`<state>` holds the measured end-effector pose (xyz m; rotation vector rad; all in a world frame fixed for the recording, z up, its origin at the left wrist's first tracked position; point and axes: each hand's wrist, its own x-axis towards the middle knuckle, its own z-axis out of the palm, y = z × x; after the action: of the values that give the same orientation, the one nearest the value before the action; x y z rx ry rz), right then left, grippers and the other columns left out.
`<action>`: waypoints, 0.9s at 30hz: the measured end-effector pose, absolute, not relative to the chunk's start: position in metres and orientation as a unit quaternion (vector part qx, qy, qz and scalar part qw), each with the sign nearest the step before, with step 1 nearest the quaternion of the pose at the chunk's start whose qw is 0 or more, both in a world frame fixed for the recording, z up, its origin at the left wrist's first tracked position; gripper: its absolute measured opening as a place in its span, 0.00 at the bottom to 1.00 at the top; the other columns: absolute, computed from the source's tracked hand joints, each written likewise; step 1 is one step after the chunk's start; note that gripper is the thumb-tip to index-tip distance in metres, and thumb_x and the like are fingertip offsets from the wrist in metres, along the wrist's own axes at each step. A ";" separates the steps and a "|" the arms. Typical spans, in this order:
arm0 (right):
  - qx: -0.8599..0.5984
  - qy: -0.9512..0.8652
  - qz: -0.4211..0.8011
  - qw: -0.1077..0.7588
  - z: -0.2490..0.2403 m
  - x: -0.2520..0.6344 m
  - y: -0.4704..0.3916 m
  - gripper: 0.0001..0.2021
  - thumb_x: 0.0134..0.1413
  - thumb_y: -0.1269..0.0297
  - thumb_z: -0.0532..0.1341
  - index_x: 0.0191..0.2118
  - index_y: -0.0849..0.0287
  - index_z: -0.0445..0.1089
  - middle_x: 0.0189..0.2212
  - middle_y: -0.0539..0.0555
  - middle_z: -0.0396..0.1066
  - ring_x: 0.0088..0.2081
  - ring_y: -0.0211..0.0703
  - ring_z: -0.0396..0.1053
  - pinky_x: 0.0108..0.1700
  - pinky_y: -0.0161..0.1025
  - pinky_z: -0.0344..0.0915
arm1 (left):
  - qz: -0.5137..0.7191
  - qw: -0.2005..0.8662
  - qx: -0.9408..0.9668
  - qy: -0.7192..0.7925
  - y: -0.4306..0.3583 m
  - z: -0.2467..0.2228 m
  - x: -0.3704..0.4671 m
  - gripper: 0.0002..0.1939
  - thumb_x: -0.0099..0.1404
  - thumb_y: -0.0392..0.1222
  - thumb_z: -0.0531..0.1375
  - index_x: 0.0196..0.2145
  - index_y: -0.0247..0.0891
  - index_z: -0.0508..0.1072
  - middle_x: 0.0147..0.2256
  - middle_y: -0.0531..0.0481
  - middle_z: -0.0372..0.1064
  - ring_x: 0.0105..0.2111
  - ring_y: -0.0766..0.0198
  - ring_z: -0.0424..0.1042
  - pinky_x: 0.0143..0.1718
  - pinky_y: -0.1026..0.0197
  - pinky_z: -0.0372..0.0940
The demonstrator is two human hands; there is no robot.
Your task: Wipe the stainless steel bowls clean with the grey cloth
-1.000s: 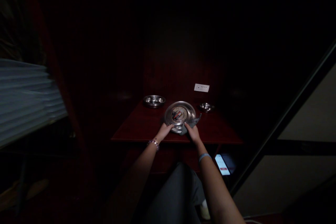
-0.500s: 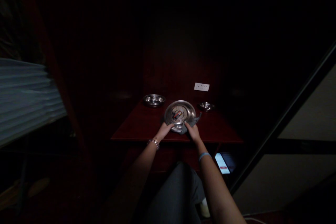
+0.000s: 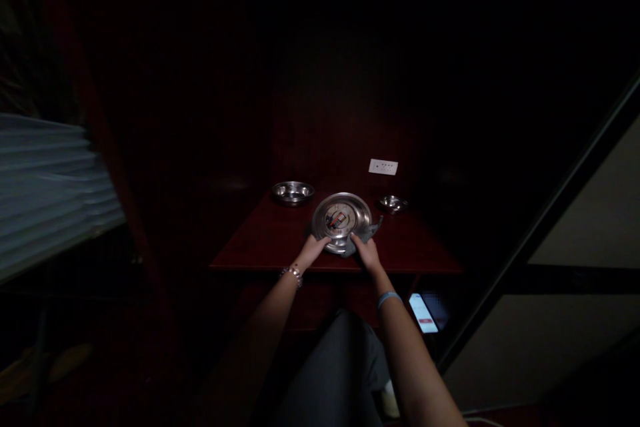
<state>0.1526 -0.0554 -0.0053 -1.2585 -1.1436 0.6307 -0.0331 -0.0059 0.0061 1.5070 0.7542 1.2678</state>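
A round, shiny metal plate point(image 3: 359, 213) with a raised rim is tilted up toward me over the red table. My left hand point(image 3: 313, 250) is closed on its lower left rim, the thumb lying on the inside. At the lower right, my right hand point(image 3: 367, 252) pinches the rim together with a grey cloth point(image 3: 373, 229). The cloth's loose end sticks out past the plate's right side. Reflections show in the plate's middle. The fingers behind the plate are hidden.
On the dark red table point(image 3: 265, 243) stand a metal bowl point(image 3: 293, 193) at the back left and a smaller metal bowl point(image 3: 393, 204) at the back right. A white socket panel point(image 3: 383, 167) is on the wall. A lit phone point(image 3: 424, 313) is below the table's right side.
Both hands keep their hold on the plate and cloth. The view has shifted very slightly; nothing else has visibly moved.
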 end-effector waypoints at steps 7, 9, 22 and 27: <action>-0.548 -0.489 0.273 0.621 -0.004 0.150 -0.056 0.24 0.51 0.49 0.64 0.48 0.60 0.76 0.48 0.57 0.78 0.53 0.51 0.74 0.60 0.47 0.65 | 0.518 0.500 0.608 0.335 -0.010 0.011 -0.033 0.22 0.56 0.34 0.65 0.50 0.35 0.76 0.53 0.43 0.76 0.58 0.53 0.70 0.66 0.48 0.56; -0.551 -0.492 0.268 0.619 -0.005 0.151 -0.056 0.24 0.51 0.49 0.64 0.48 0.60 0.76 0.48 0.56 0.78 0.53 0.52 0.74 0.60 0.47 0.65 | 0.519 0.503 0.607 0.330 -0.008 0.009 -0.033 0.22 0.56 0.35 0.65 0.50 0.36 0.76 0.52 0.43 0.76 0.58 0.52 0.70 0.66 0.47 0.57; -0.559 -0.494 0.256 0.615 -0.012 0.154 -0.050 0.23 0.51 0.48 0.64 0.46 0.61 0.77 0.46 0.60 0.79 0.52 0.55 0.76 0.58 0.48 0.67 | 0.518 0.506 0.601 0.340 0.004 -0.001 -0.032 0.21 0.55 0.34 0.65 0.48 0.35 0.76 0.51 0.42 0.77 0.56 0.51 0.72 0.64 0.46 0.58; -0.556 -0.496 0.257 0.616 -0.016 0.156 -0.048 0.23 0.51 0.48 0.64 0.47 0.60 0.77 0.47 0.59 0.79 0.52 0.54 0.75 0.58 0.47 0.67 | 0.520 0.506 0.602 0.334 0.001 0.001 -0.033 0.22 0.56 0.33 0.64 0.50 0.35 0.76 0.50 0.43 0.77 0.56 0.51 0.72 0.64 0.47 0.59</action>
<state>0.1563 -0.0477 -0.0156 -1.2800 -1.1424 0.5930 -0.0332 0.0013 0.0009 1.4527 0.8058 1.2535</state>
